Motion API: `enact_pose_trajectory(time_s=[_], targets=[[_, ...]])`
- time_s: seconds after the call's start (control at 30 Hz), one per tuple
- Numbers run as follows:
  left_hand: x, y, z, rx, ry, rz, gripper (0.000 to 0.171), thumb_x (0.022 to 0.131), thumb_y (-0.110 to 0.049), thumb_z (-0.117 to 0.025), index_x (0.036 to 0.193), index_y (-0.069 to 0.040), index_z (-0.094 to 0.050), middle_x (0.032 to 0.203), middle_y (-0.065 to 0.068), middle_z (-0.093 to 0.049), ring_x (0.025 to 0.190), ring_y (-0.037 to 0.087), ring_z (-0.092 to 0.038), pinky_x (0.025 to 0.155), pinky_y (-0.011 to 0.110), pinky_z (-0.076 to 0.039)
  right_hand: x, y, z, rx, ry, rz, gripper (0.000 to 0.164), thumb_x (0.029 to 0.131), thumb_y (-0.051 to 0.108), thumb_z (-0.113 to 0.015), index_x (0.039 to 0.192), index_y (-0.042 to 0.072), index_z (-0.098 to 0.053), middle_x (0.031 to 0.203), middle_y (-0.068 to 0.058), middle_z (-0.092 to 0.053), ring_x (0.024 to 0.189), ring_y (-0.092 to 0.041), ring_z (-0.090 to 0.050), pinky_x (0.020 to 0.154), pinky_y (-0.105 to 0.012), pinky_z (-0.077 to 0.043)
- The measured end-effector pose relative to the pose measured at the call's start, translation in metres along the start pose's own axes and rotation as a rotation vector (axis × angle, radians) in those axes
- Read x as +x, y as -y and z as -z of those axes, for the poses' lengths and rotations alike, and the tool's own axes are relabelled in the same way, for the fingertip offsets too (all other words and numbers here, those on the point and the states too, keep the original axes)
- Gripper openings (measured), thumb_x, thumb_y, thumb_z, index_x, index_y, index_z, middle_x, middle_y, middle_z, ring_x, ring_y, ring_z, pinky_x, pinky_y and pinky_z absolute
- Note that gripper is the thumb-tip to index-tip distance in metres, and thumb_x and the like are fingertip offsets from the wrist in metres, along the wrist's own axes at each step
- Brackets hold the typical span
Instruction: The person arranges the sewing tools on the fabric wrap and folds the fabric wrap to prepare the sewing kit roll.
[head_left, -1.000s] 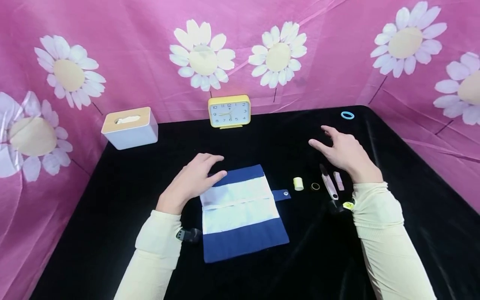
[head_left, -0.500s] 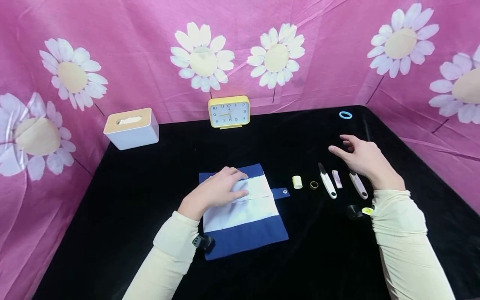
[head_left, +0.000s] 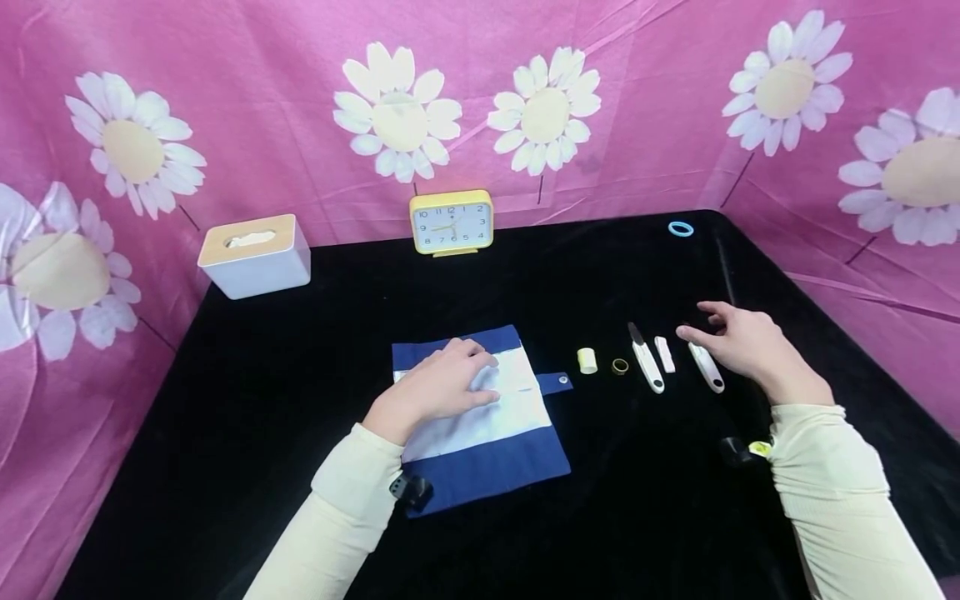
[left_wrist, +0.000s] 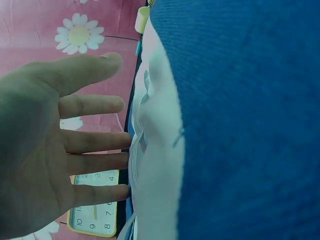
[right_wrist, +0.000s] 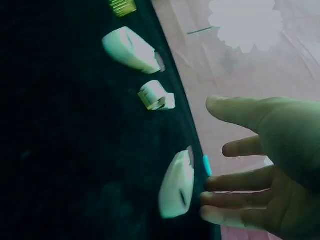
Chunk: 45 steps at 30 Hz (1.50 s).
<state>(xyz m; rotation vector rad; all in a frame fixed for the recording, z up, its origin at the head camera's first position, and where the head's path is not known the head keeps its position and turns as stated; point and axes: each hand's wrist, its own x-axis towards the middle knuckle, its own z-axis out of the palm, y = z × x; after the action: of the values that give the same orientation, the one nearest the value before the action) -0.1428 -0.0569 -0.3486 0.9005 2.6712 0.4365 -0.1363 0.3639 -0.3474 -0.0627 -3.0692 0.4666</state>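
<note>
An unfolded blue and white fabric pouch (head_left: 495, 471) lies on the black cloth, its snap strap (head_left: 555, 383) pointing right. Over its white pockets is my left hand (head_left: 442, 387), holding nothing, with fingertips close to the fabric in the left wrist view. My right hand (head_left: 750, 346) hovers by the rightmost white-handled thread snips (head_left: 707, 369), hiding their blade end; its fingers are loosely extended and grip nothing. A second pair of thread snips (head_left: 647, 367) lies further left, beside a small pale folded strip (head_left: 664, 354).
Left of the snips sit a gold ring thimble (head_left: 619, 367) and a pale yellow thread spool (head_left: 587, 361). At the back stand a tissue box (head_left: 258, 262) and a yellow clock (head_left: 452, 223). A blue ring (head_left: 681, 228) lies near the far right corner.
My left hand has moved right and toward me, from the pouch's far left corner to over its white pockets. The right hand has shifted right and nearer, over the rightmost thread snips.
</note>
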Motion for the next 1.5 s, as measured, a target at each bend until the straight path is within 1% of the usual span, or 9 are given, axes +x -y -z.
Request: enact_pose_trajectory(time_s=[0.13, 0.3, 0.53, 0.7, 0.9, 1.03, 1.2, 1.33, 1.5], targets=[[0.0, 0.001, -0.001, 0.003, 0.001, 0.004, 0.05, 0.094, -0.04, -0.07, 0.136, -0.015, -0.062, 0.142, 0.009, -0.055, 0.13, 0.025, -0.046, 0.113, 0.048, -0.04, -0.004, -0.003, -0.006, -0.011, 0.002, 0.005, 0.068, 0.092, 0.049, -0.065, 0.137, -0.002, -0.053, 0.112, -0.031, -0.068, 0.108, -0.058, -0.058, 0.086, -0.068, -0.043], [0.001, 0.002, -0.004, 0.024, -0.008, -0.014, 0.048, 0.091, -0.035, -0.074, 0.133, -0.013, -0.064, 0.138, 0.01, -0.057, 0.128, 0.025, -0.047, 0.112, 0.048, -0.04, -0.007, -0.004, -0.012, 0.002, 0.012, 0.002, 0.064, 0.088, 0.042, -0.072, 0.131, -0.002, -0.057, 0.102, -0.024, -0.072, 0.101, -0.052, -0.062, 0.082, -0.066, -0.045], [0.002, 0.001, -0.006, 0.061, -0.011, -0.028, 0.045, 0.09, -0.035, -0.076, 0.13, -0.015, -0.067, 0.14, 0.011, -0.054, 0.13, 0.026, -0.045, 0.113, 0.049, -0.039, -0.008, -0.006, -0.014, 0.016, 0.026, -0.01, 0.054, 0.088, 0.03, -0.074, 0.127, -0.005, -0.06, 0.098, -0.021, -0.074, 0.102, -0.05, -0.063, 0.083, -0.063, -0.045], [0.002, 0.002, -0.007, 0.069, -0.004, -0.021, 0.046, 0.09, -0.035, -0.076, 0.131, -0.016, -0.067, 0.143, 0.01, -0.052, 0.133, 0.027, -0.043, 0.115, 0.05, -0.037, -0.007, -0.006, -0.014, 0.018, 0.026, -0.005, 0.053, 0.088, 0.027, -0.074, 0.126, -0.006, -0.06, 0.097, -0.02, -0.075, 0.102, -0.051, -0.062, 0.083, -0.063, -0.044], [0.002, 0.001, -0.007, 0.069, -0.001, -0.014, 0.047, 0.09, -0.034, -0.077, 0.131, -0.016, -0.066, 0.144, 0.01, -0.051, 0.133, 0.027, -0.042, 0.115, 0.05, -0.036, -0.006, 0.001, -0.013, 0.028, 0.01, 0.01, 0.052, 0.087, 0.025, -0.074, 0.127, -0.006, -0.06, 0.094, -0.02, -0.075, 0.1, -0.05, -0.064, 0.082, -0.063, -0.045], [0.002, 0.001, -0.006, 0.062, -0.001, -0.012, 0.047, 0.09, -0.034, -0.076, 0.132, -0.016, -0.066, 0.144, 0.01, -0.051, 0.134, 0.026, -0.042, 0.116, 0.05, -0.036, -0.005, 0.011, -0.009, 0.037, -0.016, 0.021, 0.053, 0.087, 0.024, -0.073, 0.128, -0.005, -0.06, 0.092, -0.019, -0.075, 0.095, -0.047, -0.065, 0.081, -0.062, -0.045], [0.002, 0.001, -0.005, 0.063, 0.008, -0.007, 0.047, 0.091, -0.034, -0.076, 0.133, -0.016, -0.066, 0.145, 0.009, -0.05, 0.134, 0.026, -0.042, 0.116, 0.049, -0.035, -0.001, 0.035, -0.004, 0.048, -0.037, 0.052, 0.053, 0.088, 0.025, -0.073, 0.13, -0.004, -0.059, 0.091, -0.019, -0.075, 0.092, -0.044, -0.066, 0.08, -0.061, -0.046], [0.001, 0.001, -0.005, 0.061, 0.007, -0.011, 0.047, 0.091, -0.034, -0.076, 0.133, -0.016, -0.066, 0.145, 0.009, -0.05, 0.133, 0.025, -0.042, 0.116, 0.048, -0.036, 0.004, 0.059, -0.002, 0.071, -0.026, 0.076, 0.055, 0.089, 0.025, -0.074, 0.132, -0.004, -0.059, 0.092, -0.018, -0.076, 0.09, -0.04, -0.068, 0.082, -0.06, -0.046], [0.0, 0.0, -0.005, 0.06, 0.01, -0.016, 0.047, 0.091, -0.033, -0.076, 0.133, -0.015, -0.065, 0.145, 0.01, -0.05, 0.133, 0.026, -0.042, 0.115, 0.049, -0.036, 0.008, 0.089, -0.005, 0.101, 0.008, 0.089, 0.056, 0.089, 0.026, -0.073, 0.135, -0.002, -0.058, 0.092, -0.015, -0.076, 0.086, -0.032, -0.069, 0.083, -0.055, -0.047]])
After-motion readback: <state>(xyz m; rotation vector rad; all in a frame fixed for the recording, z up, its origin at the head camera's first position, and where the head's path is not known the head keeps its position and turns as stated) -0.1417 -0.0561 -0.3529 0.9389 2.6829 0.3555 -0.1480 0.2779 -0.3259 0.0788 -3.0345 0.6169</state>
